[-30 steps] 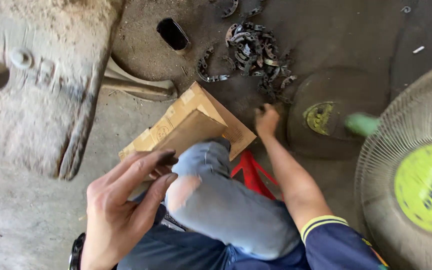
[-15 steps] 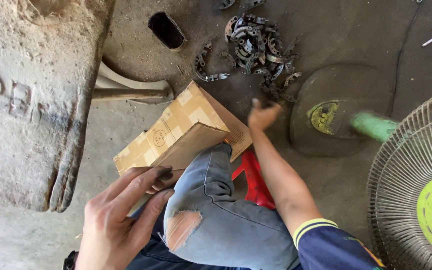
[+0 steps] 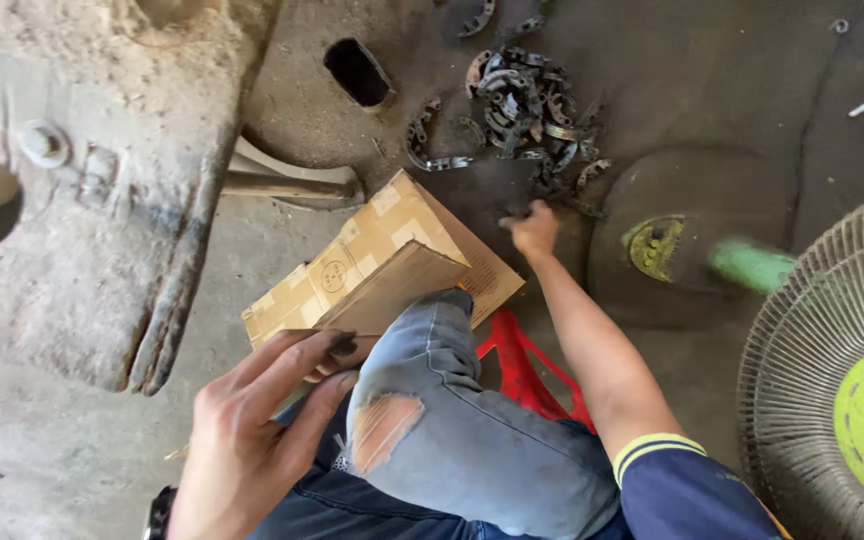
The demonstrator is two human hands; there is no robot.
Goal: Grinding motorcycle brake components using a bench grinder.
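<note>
A rough metalworking workshop, grimy oil-darkened concrete floor, heap of curved rusty metal clamp pieces lying loose on it, heavy dusty grey machine base with a bolt, worn cardboard box, beige wire-caged floor fan

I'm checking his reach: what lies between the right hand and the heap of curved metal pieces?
Nothing visible: the right hand is at the near edge of the metal pieces, only bare dark floor between them.

right hand: reached from box edge to scrap pile | fingers now pinching a dark piece
</note>
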